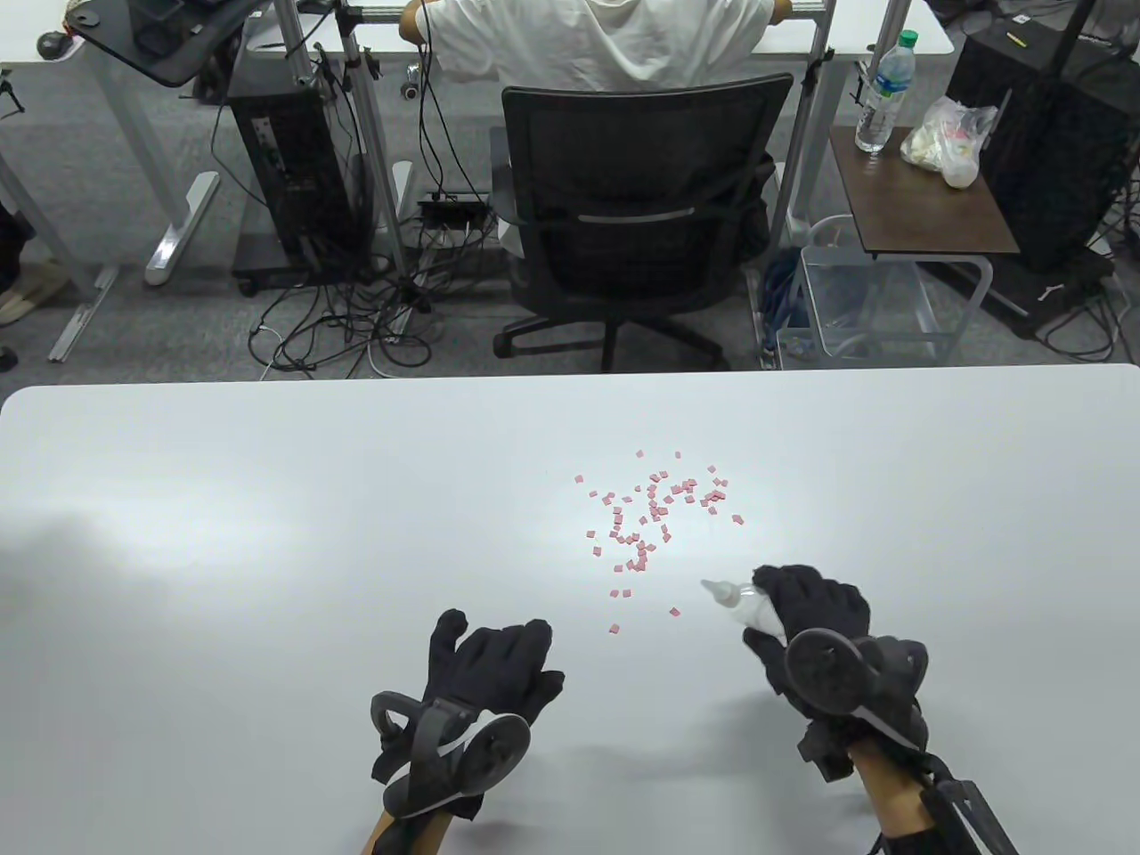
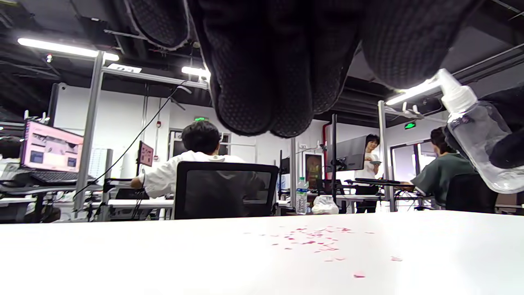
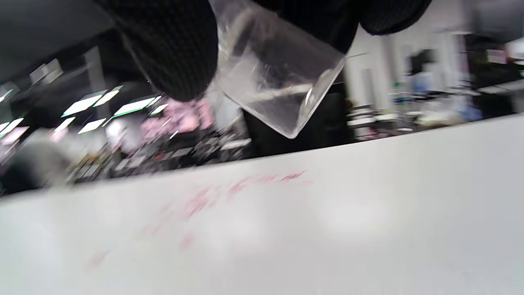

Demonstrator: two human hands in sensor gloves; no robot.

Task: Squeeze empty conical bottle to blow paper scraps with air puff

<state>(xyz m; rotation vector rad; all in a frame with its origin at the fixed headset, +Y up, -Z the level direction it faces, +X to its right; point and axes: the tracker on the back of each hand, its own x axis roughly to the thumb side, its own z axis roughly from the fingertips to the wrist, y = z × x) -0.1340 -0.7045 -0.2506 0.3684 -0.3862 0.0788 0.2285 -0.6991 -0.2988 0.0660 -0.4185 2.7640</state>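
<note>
Gloved fingers (image 3: 176, 49) of the right hand (image 1: 824, 637) wrap the bottle (image 1: 744, 606), which sits lifted off the table (image 1: 267, 499) near 4 o'clock in the table view. Its body looks clear and empty, and its white nozzle (image 1: 715, 588) points toward 10 o'clock, at the scraps (image 1: 655, 517). From the left wrist view the bottle is tilted, nozzle up and to the left, with the hand around its lower body. Whether the walls are being pressed in right now I cannot tell; the right wrist view is blurred.

Pink scraps lie scattered from the table's centre toward 1 o'clock, thickest in the middle, with a few strays nearer the nozzle. That loose spread could mean a puff has landed, or not; I cannot say. Picking up and aiming look done; squeezing to drive the scraps away seems what is left.

At 7 o'clock, the left hand (image 1: 485, 663) rests low over the table, fingers together, holding nothing.
</note>
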